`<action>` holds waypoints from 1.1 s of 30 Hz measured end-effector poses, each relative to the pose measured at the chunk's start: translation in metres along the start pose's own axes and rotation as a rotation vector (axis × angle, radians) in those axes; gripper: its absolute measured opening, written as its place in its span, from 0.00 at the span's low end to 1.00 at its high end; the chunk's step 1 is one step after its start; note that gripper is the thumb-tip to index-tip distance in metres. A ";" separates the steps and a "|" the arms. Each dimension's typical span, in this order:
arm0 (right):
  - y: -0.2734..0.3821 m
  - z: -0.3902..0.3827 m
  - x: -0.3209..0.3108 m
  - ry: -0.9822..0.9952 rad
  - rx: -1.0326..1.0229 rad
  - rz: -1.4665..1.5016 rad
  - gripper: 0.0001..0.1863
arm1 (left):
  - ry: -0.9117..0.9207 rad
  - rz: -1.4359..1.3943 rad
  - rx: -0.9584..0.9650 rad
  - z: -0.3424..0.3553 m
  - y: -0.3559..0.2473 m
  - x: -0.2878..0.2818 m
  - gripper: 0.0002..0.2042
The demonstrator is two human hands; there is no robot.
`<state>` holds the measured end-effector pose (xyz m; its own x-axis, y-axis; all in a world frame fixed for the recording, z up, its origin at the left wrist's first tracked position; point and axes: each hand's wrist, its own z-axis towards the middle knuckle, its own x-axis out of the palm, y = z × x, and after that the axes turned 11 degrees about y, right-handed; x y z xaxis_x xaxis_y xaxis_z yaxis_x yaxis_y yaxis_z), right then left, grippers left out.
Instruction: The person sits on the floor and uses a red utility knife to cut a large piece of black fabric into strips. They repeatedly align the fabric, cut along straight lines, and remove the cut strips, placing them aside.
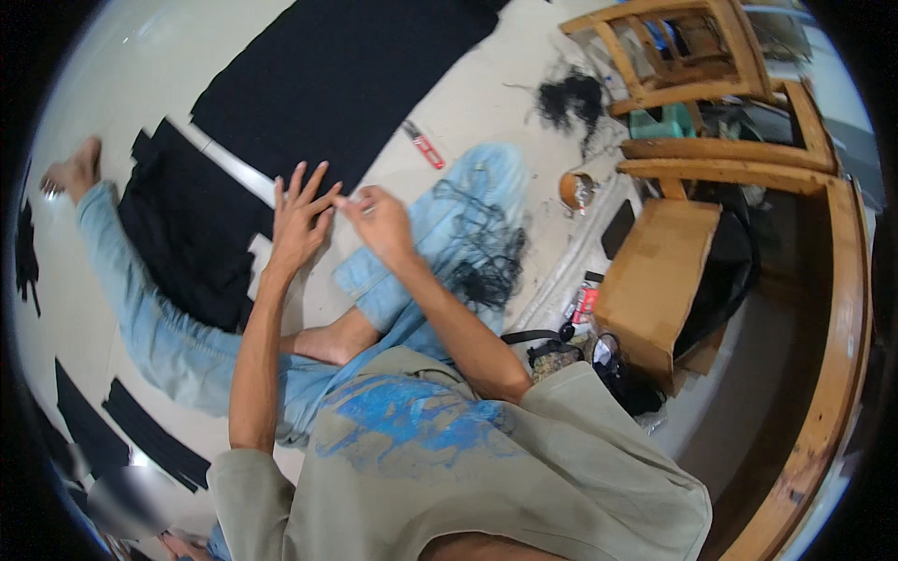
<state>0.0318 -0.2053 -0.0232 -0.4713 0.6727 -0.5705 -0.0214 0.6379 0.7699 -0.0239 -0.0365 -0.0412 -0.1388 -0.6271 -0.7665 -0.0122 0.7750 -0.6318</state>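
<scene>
My left hand [304, 222] is open, its fingers spread over the near edge of a large black cloth [327, 84] on the floor. Close beside its fingertips, my right hand [379, 222] has thumb and finger pinched together; whatever they hold, if anything, is too small to make out. A second black cloth piece [187, 229] lies to the left, between my legs, with a pale gap dividing it from the large one. Loose black threads [486, 257] are tangled over my right trouser leg. A red and grey cutter [425, 147] rests on the floor beyond my hands.
Another black thread heap [571, 98] lies at the far right. A wooden chair [687, 56], wooden frame [837, 309], cardboard box [655, 271], flat black object [618, 229] and round brown container [576, 190] line my right side. Black cloth strips [154, 435] lie lower left, near another person's hand [182, 547].
</scene>
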 end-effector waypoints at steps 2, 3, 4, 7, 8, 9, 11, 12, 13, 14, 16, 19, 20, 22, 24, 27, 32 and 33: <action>0.002 0.010 0.017 0.076 0.130 0.266 0.22 | -0.015 -0.020 0.016 0.003 0.000 0.002 0.20; 0.000 0.014 0.018 0.102 0.184 0.357 0.21 | 0.007 -0.030 0.000 0.004 -0.002 0.002 0.19; 0.006 0.015 0.020 0.143 0.237 0.456 0.20 | 0.010 -0.028 -0.007 0.002 -0.002 0.002 0.19; 0.017 0.011 0.012 0.169 0.318 0.565 0.18 | 0.022 -0.032 -0.036 0.004 -0.003 0.001 0.19; 0.019 0.008 0.011 0.164 0.335 0.569 0.18 | 0.011 -0.022 -0.030 0.004 -0.003 0.003 0.19; 0.009 0.009 0.015 0.067 0.203 0.397 0.18 | 0.000 -0.014 -0.026 0.004 -0.003 0.004 0.19; -0.011 0.006 0.030 -0.109 -0.061 0.054 0.17 | -0.011 -0.003 -0.012 0.002 -0.003 0.005 0.19; -0.017 0.006 0.032 -0.115 -0.044 0.000 0.16 | -0.015 0.000 -0.004 0.003 -0.004 0.006 0.19; -0.014 0.005 0.029 -0.108 -0.034 -0.039 0.16 | -0.018 0.018 -0.010 0.001 -0.003 0.002 0.19; -0.010 0.001 0.028 -0.096 -0.028 -0.070 0.15 | -0.026 0.042 0.009 0.001 -0.003 0.001 0.19; -0.009 -0.012 0.014 -0.090 -0.110 0.080 0.16 | -0.010 0.032 0.016 0.001 -0.002 0.001 0.19; -0.018 -0.030 -0.012 -0.074 -0.097 0.220 0.16 | 0.009 0.025 -0.030 -0.001 -0.004 0.008 0.20; -0.014 -0.038 -0.024 -0.035 -0.050 0.226 0.16 | 0.001 0.019 -0.027 -0.002 -0.006 0.005 0.20; -0.005 -0.050 -0.042 0.011 0.056 0.242 0.16 | 0.000 0.024 -0.041 -0.003 -0.006 0.005 0.20; 0.000 -0.053 -0.052 0.029 0.170 0.248 0.16 | -0.017 0.027 -0.053 -0.004 -0.006 0.006 0.20; 0.024 -0.045 -0.048 -0.003 0.132 0.441 0.16 | -0.037 0.030 -0.028 -0.003 -0.003 0.009 0.19; 0.012 0.001 -0.016 0.093 0.154 0.080 0.25 | -0.070 -0.014 0.015 -0.003 -0.002 0.010 0.19; 0.011 0.009 -0.014 0.225 0.215 0.187 0.25 | -0.068 -0.008 0.012 -0.003 -0.002 0.009 0.19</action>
<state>0.0458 -0.2042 -0.0094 -0.6321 0.7013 -0.3296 0.2584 0.5918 0.7636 -0.0280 -0.0436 -0.0469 -0.0707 -0.6375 -0.7672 -0.0011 0.7692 -0.6390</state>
